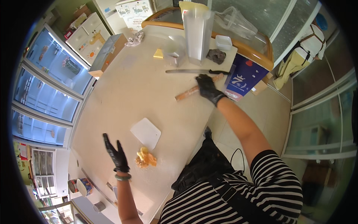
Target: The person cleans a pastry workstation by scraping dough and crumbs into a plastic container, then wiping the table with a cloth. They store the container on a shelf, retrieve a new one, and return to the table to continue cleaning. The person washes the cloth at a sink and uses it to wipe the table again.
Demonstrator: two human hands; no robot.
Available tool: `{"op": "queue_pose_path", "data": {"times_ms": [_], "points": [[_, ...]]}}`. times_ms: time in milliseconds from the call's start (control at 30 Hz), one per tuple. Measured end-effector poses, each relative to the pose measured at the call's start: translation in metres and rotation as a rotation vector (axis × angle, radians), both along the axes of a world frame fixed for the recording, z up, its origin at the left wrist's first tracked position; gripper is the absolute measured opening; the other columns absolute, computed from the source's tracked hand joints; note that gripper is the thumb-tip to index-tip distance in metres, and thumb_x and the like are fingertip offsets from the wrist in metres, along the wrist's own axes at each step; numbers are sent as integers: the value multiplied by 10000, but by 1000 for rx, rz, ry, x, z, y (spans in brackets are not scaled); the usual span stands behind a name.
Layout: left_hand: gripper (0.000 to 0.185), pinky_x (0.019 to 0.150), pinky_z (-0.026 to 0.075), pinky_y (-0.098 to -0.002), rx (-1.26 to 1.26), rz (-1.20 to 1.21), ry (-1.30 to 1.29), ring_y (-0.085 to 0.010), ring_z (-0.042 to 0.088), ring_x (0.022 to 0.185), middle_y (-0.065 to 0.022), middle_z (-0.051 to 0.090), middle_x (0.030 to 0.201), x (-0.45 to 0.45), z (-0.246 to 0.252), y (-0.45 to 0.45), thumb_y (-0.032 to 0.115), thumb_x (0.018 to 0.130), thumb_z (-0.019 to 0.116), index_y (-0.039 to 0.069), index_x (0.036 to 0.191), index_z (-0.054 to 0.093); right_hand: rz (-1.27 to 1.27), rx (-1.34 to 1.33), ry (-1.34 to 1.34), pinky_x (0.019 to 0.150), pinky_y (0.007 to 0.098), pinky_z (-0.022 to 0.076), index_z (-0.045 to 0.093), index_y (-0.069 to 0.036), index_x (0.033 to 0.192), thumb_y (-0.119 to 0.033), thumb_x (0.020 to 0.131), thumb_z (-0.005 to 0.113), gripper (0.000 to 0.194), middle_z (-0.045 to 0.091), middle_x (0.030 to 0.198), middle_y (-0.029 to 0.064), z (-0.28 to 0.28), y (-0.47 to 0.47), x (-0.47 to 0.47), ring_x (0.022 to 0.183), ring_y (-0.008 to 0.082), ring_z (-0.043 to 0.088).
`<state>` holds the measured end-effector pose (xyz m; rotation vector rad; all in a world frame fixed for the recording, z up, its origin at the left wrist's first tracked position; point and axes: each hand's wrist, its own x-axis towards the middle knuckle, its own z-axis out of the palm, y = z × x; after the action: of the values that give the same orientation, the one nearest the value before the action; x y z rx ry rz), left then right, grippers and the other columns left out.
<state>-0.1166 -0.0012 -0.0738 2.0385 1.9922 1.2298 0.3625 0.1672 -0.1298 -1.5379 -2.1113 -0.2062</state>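
Observation:
My left hand (116,154), in a black glove, hovers with fingers apart and holds nothing, left of a small heap of orange and yellow dough scraps (145,158). A white plastic dough scraper (146,132) lies just above the heap. My right hand (207,87), also gloved in black, is on a speckled brown stick, perhaps a rolling pin (186,93); its fingers are blurred, so I cannot tell whether they grip it. Beyond it lies a long knife (190,71) with a black handle.
A tall clear container (197,39), a clear jug (174,51), a dark cloth (216,56) and a small white tub (223,42) stand or lie at the far end. A blue box (244,75) is beside the table's right edge. A long cardboard box (107,56) lines the left edge.

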Motion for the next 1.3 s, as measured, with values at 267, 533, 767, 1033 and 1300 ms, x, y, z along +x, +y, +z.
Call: {"op": "queue_pose_path", "data": {"times_ms": [267, 533, 767, 1033, 1300], "points": [[449, 1113, 298, -396, -886, -505, -1463, -235, 438, 1297, -123, 443, 1431, 287, -8, 27, 153, 992, 481, 71, 1425, 394, 277, -1138, 603, 749, 458, 514, 563, -96, 1099, -119, 824, 546, 277, 637, 934, 197, 9, -14, 40, 821, 384, 638], [141, 700, 467, -280, -95, -70, -1973, -96, 507, 643, 6, 550, 797, 280, -25, 141, 232, 955, 559, 119, 1040, 558, 819, -813, 1021, 888, 397, 480, 469, -5, 1310, -243, 966, 500, 420, 567, 1169, 181, 38, 7, 93, 1002, 288, 580], [146, 511, 416, -230, -535, 55, -1379, -76, 461, 555, 15, 506, 747, 270, 28, 164, 147, 909, 609, 94, 1009, 517, 367, -467, 1462, 951, 271, 428, 515, -24, 1257, -172, 960, 577, 337, 556, 1203, 43, 85, 151, 202, 1112, 124, 527], [401, 880, 459, -452, -471, 447, -158, -378, 525, 1038, -208, 471, 1140, 246, -60, 168, 83, 896, 534, 0, 1273, 427, -279, -147, 686, 1008, 356, 394, 530, -9, 1251, -254, 906, 658, 443, 564, 1223, 130, 68, 182, 244, 1159, 233, 516], [754, 1072, 342, -431, -119, 175, -84, -412, 394, 1277, -212, 351, 1452, 303, 12, 231, 253, 726, 793, 4, 1338, 429, -88, -115, 931, 1064, 383, 332, 455, -24, 1347, -190, 933, 614, 473, 465, 1358, 168, 106, 188, 236, 1278, 266, 428]]}}
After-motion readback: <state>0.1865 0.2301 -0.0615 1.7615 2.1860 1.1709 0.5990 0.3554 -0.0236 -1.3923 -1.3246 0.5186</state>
